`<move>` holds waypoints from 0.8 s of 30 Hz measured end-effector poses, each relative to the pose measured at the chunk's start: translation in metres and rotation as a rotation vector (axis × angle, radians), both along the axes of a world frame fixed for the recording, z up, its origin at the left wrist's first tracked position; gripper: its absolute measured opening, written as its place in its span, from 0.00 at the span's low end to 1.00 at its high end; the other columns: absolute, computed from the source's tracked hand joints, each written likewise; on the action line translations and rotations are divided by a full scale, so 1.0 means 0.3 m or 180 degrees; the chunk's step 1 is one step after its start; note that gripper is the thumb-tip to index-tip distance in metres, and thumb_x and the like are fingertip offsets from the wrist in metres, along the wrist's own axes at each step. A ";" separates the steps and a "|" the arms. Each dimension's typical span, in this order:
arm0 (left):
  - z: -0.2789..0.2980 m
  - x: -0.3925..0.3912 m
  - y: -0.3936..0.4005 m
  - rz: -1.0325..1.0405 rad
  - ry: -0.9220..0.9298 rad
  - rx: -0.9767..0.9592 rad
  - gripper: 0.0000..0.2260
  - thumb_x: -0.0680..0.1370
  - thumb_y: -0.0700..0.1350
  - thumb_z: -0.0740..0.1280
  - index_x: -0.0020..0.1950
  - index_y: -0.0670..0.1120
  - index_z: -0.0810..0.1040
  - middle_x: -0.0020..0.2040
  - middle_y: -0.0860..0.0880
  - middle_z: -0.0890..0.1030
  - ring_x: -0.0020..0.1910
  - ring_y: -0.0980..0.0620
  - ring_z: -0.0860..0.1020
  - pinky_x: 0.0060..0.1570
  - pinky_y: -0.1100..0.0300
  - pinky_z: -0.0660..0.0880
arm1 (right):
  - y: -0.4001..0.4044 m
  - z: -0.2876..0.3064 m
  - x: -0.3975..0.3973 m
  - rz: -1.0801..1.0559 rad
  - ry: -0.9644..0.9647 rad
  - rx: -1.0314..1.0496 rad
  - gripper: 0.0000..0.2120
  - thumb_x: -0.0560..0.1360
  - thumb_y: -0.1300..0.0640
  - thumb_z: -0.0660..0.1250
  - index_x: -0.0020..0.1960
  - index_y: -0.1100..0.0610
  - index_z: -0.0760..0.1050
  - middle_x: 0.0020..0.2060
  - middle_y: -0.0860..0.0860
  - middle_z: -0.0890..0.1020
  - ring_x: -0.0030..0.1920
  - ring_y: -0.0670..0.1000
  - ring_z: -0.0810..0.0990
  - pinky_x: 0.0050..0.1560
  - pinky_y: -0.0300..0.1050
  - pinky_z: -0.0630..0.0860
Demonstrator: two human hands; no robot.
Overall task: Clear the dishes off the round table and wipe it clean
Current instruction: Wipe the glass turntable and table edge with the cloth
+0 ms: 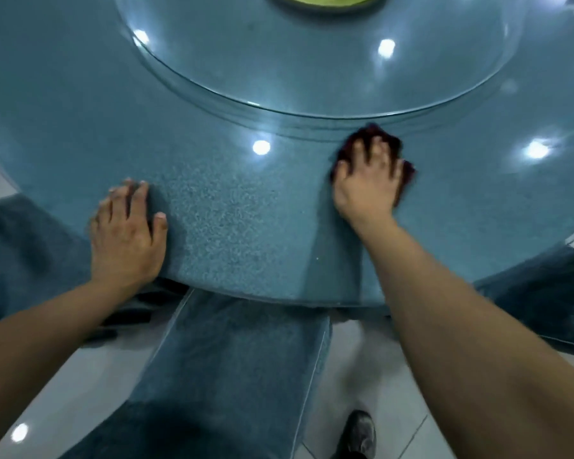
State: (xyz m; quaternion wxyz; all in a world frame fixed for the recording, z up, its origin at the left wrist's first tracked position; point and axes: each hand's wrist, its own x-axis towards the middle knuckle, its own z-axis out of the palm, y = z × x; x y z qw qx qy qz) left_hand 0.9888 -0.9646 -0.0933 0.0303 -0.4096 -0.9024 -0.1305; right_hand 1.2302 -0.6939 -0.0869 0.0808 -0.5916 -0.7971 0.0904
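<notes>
The round table (63, 104) fills most of the view — a speckled blue-grey top with a glossy finish that mirrors several ceiling lights. On its middle sits a clear glass turntable (312, 67), whose near rim curves just beyond the right hand. At the far edge of the view, on the turntable, a sliver of a yellow-green dish (325, 0) shows; what it is exactly cannot be told. Below the near table edge a matching blue-grey stone bench (232, 369) runs toward the viewer over a pale tiled floor (378, 376), and a dark shoe (358, 432) stands on the tiles to the right of it.

The right hand (368, 183) presses down on a dark maroon cloth (390, 142) — its fingers spread and bent over the bunched fabric, which lies under the palm and sticks out past the fingertips on the far side and to the right, just near of the turntable's rim. The left hand (126, 233) lies released and flat on the near left part of the tabletop, fingers straight, holding nothing, well apart from the cloth.
</notes>
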 end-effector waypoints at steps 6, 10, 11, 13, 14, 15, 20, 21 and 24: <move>-0.029 -0.004 -0.016 0.0136 -0.0154 0.0169 0.28 0.81 0.54 0.53 0.79 0.44 0.64 0.78 0.42 0.64 0.77 0.38 0.61 0.75 0.38 0.57 | -0.350 0.030 -0.500 0.1763 0.0044 -0.0236 0.27 0.82 0.43 0.53 0.80 0.47 0.59 0.81 0.52 0.55 0.81 0.50 0.50 0.79 0.55 0.40; -0.027 -0.003 -0.014 0.0110 -0.0140 0.0138 0.27 0.81 0.55 0.52 0.79 0.46 0.64 0.79 0.44 0.64 0.77 0.39 0.61 0.75 0.39 0.56 | -0.242 0.027 -0.332 0.1660 0.0082 -0.0267 0.27 0.82 0.43 0.53 0.80 0.46 0.58 0.81 0.50 0.54 0.81 0.49 0.50 0.79 0.53 0.40; -0.029 -0.003 -0.017 -0.0004 -0.0060 0.0068 0.27 0.81 0.55 0.51 0.79 0.47 0.64 0.79 0.45 0.65 0.77 0.40 0.61 0.75 0.39 0.55 | -0.191 0.022 -0.242 0.1407 0.0093 -0.0229 0.27 0.82 0.43 0.53 0.80 0.46 0.59 0.81 0.50 0.55 0.80 0.50 0.51 0.79 0.53 0.41; -0.033 -0.006 -0.017 -0.0261 0.0122 -0.0040 0.26 0.82 0.54 0.50 0.79 0.49 0.64 0.79 0.47 0.65 0.77 0.42 0.62 0.76 0.39 0.53 | -0.083 0.012 -0.033 0.0831 0.0024 -0.0085 0.29 0.80 0.42 0.51 0.79 0.49 0.61 0.81 0.52 0.57 0.80 0.52 0.54 0.79 0.55 0.44; -0.033 -0.010 -0.015 -0.0318 0.0162 -0.0061 0.25 0.82 0.54 0.50 0.79 0.50 0.64 0.79 0.47 0.65 0.77 0.42 0.62 0.77 0.39 0.51 | -0.040 0.010 0.073 0.0530 0.0003 0.0001 0.30 0.79 0.42 0.50 0.79 0.50 0.61 0.80 0.53 0.57 0.80 0.53 0.55 0.79 0.56 0.45; -0.033 -0.010 -0.012 -0.0319 0.0167 -0.0065 0.25 0.82 0.54 0.50 0.79 0.50 0.64 0.79 0.47 0.66 0.77 0.42 0.62 0.77 0.39 0.50 | -0.015 0.011 0.167 0.0223 -0.0001 0.0024 0.31 0.78 0.41 0.49 0.79 0.50 0.61 0.80 0.54 0.58 0.80 0.54 0.55 0.79 0.57 0.46; -0.035 -0.008 -0.013 -0.0239 0.0081 0.0073 0.24 0.82 0.54 0.51 0.78 0.51 0.65 0.78 0.48 0.66 0.77 0.43 0.63 0.76 0.39 0.50 | -0.157 0.009 0.209 -0.0352 0.0066 0.0060 0.32 0.78 0.42 0.49 0.79 0.51 0.61 0.80 0.55 0.58 0.80 0.54 0.56 0.79 0.59 0.47; -0.036 -0.007 -0.012 -0.0254 0.0041 0.0072 0.24 0.82 0.54 0.51 0.78 0.52 0.65 0.78 0.48 0.66 0.77 0.43 0.62 0.77 0.39 0.50 | -0.241 0.000 0.142 -0.0184 0.0096 0.0150 0.31 0.78 0.42 0.49 0.79 0.51 0.62 0.80 0.55 0.60 0.79 0.54 0.57 0.79 0.59 0.48; -0.040 -0.017 -0.010 -0.0212 0.0033 0.0106 0.24 0.82 0.54 0.51 0.78 0.53 0.65 0.78 0.49 0.66 0.77 0.43 0.62 0.77 0.39 0.49 | -0.559 -0.024 -0.136 0.0645 0.0332 0.0167 0.29 0.78 0.44 0.54 0.78 0.50 0.65 0.79 0.54 0.62 0.80 0.52 0.56 0.79 0.57 0.47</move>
